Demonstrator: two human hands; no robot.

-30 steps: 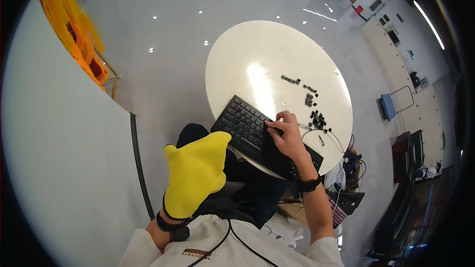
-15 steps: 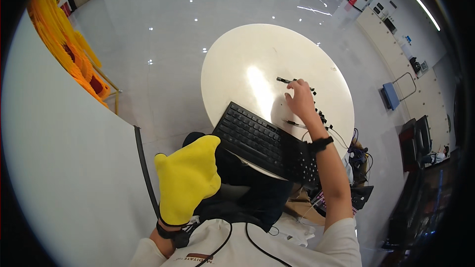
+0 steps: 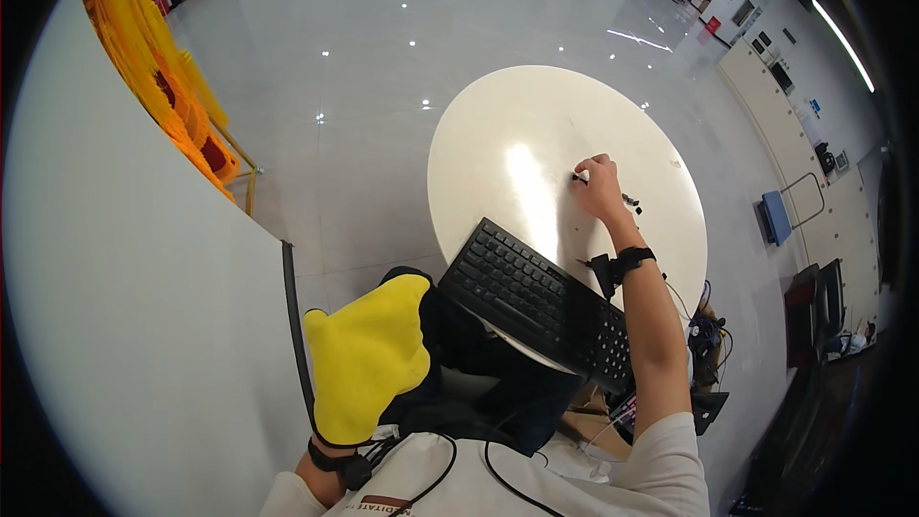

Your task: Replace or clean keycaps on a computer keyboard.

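Note:
My right hand (image 3: 600, 190) reaches over the round white table (image 3: 479, 124), thumb and fingertips closed round a small black piece (image 3: 577, 177) on the tabletop; the fingers partly hide it. Beside that hand lie several small black pieces (image 3: 632, 203) like keycaps. Nearer to me, a black keyboard (image 3: 517, 282) lies slanted at the table's edge; its right end shows pale dots where caps are off. A yellow cloth mitt (image 3: 369, 359) covers my left hand, held low to the left of the keyboard, so its fingers are hidden. Both wrists carry black straps.
A white panel with a dark edge (image 3: 298, 325) stands close on my left. Cables and a cardboard box (image 3: 584, 421) lie right of my legs, below the table. Farther off are a blue trolley (image 3: 777, 217) and yellow-orange hangings (image 3: 153, 77).
My right hand has moved slightly away from me and its spread fingers have closed on the small black piece. The whole view has shifted; the covered left hand stays low.

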